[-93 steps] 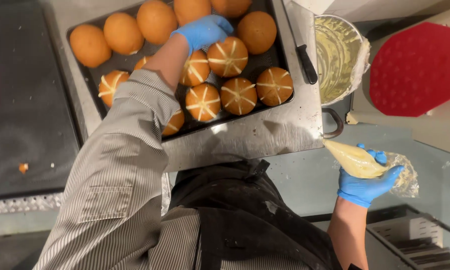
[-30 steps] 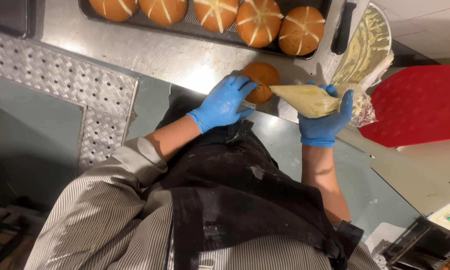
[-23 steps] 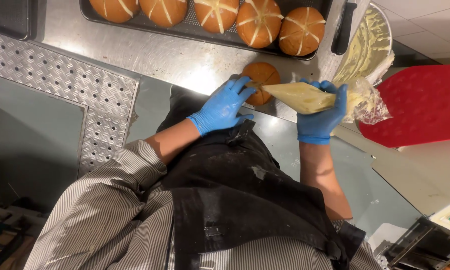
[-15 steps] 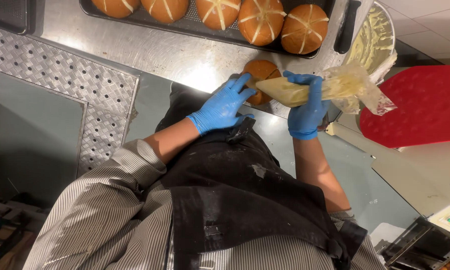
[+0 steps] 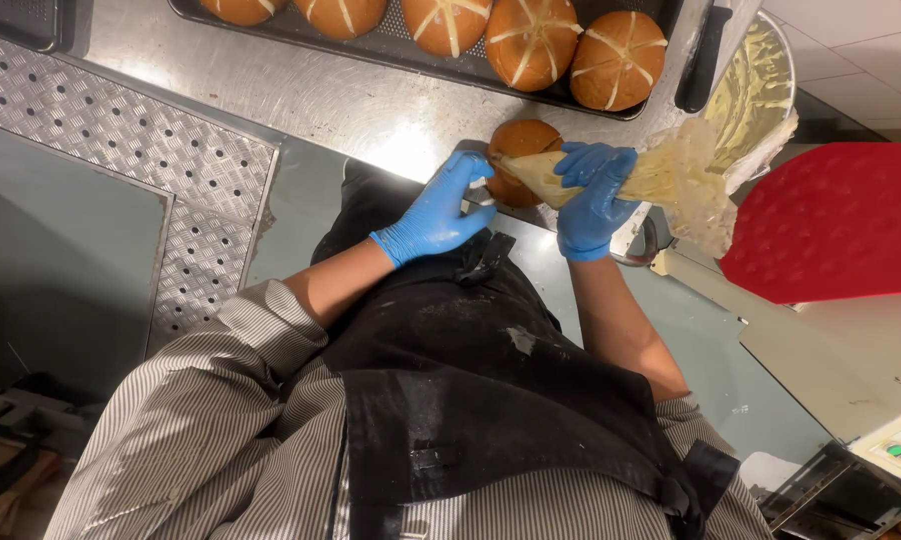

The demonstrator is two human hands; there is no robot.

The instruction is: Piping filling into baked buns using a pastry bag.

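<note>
A plain brown bun (image 5: pixel 520 141) sits on the steel counter (image 5: pixel 301 95) near its front edge. My left hand (image 5: pixel 438 209), in a blue glove, holds the bun at its left side. My right hand (image 5: pixel 593 196), also gloved, grips a clear piping bag (image 5: pixel 661 175) of pale cream, its tip lying across the bun's top. Behind, a dark baking tray (image 5: pixel 391 52) carries several buns (image 5: pixel 531 40) with white crosses.
A metal bowl (image 5: pixel 751 90) smeared with cream stands right of the tray. A red moulded sheet (image 5: pixel 836 220) lies at the far right. Perforated metal plate (image 5: pixel 121 130) covers the counter's left end. My black apron (image 5: pixel 471 370) fills the lower middle.
Earlier my left hand was at the tray; a bun has come to the counter edge. Over the last second my right hand swung the piping bag leftward, its tip onto the bun.
</note>
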